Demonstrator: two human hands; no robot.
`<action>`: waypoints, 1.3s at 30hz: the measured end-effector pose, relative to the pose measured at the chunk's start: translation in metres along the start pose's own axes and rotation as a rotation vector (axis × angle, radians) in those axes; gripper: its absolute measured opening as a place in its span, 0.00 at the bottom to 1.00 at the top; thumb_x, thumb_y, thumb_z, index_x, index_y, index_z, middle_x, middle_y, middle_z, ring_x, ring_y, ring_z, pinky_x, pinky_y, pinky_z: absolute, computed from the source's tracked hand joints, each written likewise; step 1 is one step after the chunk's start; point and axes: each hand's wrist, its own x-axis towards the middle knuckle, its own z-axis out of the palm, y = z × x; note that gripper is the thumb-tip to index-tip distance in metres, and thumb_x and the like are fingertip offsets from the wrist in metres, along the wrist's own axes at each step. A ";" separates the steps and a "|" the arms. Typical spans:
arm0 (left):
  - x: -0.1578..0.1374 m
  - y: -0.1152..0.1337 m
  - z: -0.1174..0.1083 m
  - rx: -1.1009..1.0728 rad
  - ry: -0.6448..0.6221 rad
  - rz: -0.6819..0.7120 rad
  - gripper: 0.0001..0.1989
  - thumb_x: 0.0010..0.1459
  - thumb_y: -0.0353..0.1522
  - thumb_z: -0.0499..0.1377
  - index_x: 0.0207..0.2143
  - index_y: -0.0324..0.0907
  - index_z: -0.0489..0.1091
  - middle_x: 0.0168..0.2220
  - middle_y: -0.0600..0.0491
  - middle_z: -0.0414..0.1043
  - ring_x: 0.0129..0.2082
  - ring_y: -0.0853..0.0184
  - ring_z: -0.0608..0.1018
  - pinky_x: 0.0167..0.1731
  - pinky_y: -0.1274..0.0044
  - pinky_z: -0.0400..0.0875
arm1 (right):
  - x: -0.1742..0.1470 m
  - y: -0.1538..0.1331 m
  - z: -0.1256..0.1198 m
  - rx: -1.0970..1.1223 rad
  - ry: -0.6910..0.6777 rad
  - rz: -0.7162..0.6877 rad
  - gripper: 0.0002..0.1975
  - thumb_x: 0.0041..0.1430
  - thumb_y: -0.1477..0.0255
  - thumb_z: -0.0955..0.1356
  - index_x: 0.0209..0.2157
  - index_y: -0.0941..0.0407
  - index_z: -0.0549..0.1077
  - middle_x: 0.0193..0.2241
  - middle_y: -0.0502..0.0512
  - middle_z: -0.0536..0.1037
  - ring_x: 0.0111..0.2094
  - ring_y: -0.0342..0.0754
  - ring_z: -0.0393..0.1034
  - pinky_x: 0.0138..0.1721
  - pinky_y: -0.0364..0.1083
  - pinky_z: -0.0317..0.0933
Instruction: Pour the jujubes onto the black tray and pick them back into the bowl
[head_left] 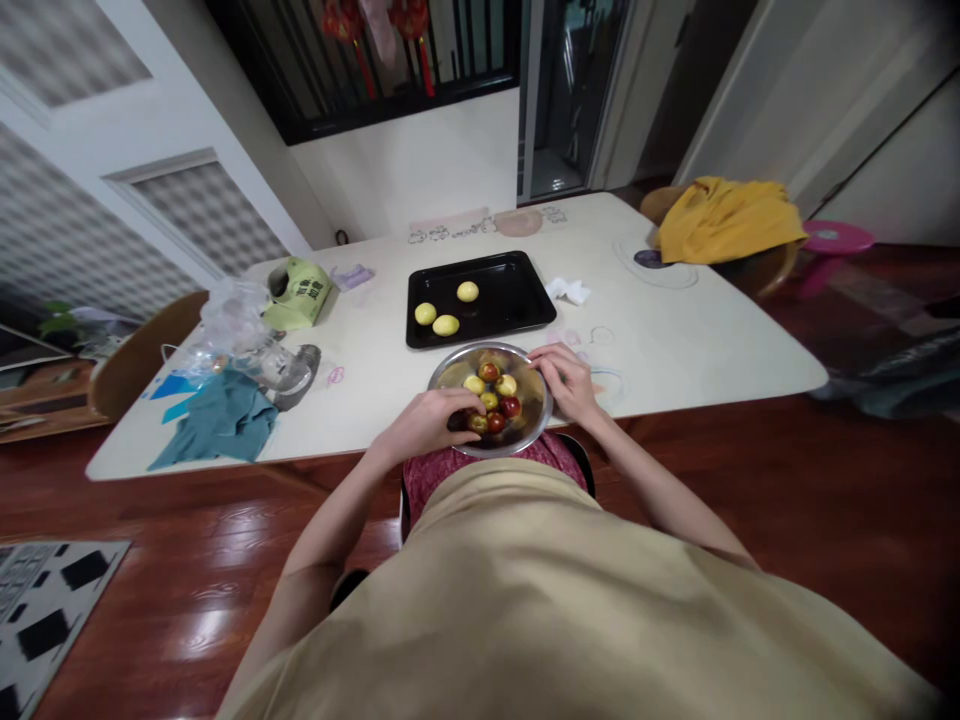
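Note:
A round metal bowl point(454, 370) sits at the table's near edge and holds several small fruits point(511, 407), some red-brown and some yellow-green, which look like jujubes. My left hand point(431, 420) reaches over the bowl's left side. Its fingers and thumb close around a greenish fruit point(478, 424), partly hidden by them. On the right, my right hand point(570, 383) grips the bowl's rim between thumb and fingers. Just beyond the bowl lies a black baking tray point(510, 295) with three yellow-green fruits point(446, 325) on its left half.
Left on the white table point(360, 370) are a green tissue pack point(300, 292), clear plastic bags point(236, 320) and a teal cloth point(221, 420). A crumpled white tissue point(570, 291) lies right of the tray. A yellow garment point(727, 220) hangs over a chair at the right end.

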 end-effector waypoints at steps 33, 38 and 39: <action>-0.003 -0.017 0.021 -0.011 0.135 -0.105 0.24 0.50 0.33 0.79 0.50 0.47 0.82 0.48 0.48 0.81 0.51 0.55 0.81 0.53 0.63 0.77 | 0.000 -0.001 0.000 0.006 -0.008 0.036 0.23 0.77 0.58 0.62 0.33 0.52 0.81 0.39 0.58 0.83 0.42 0.54 0.78 0.46 0.57 0.72; -0.007 -0.025 0.016 -0.059 0.246 -0.062 0.22 0.52 0.35 0.79 0.49 0.44 0.81 0.48 0.47 0.82 0.49 0.55 0.82 0.53 0.61 0.77 | 0.001 0.000 0.000 -0.001 -0.008 0.042 0.23 0.77 0.57 0.62 0.33 0.51 0.81 0.39 0.58 0.83 0.42 0.55 0.78 0.45 0.57 0.73; -0.007 -0.027 0.016 -0.067 0.248 -0.050 0.22 0.52 0.35 0.78 0.49 0.44 0.81 0.48 0.46 0.82 0.49 0.55 0.82 0.53 0.61 0.78 | 0.001 0.000 0.000 0.001 -0.009 0.039 0.23 0.77 0.57 0.62 0.33 0.51 0.81 0.39 0.58 0.83 0.42 0.55 0.78 0.45 0.57 0.73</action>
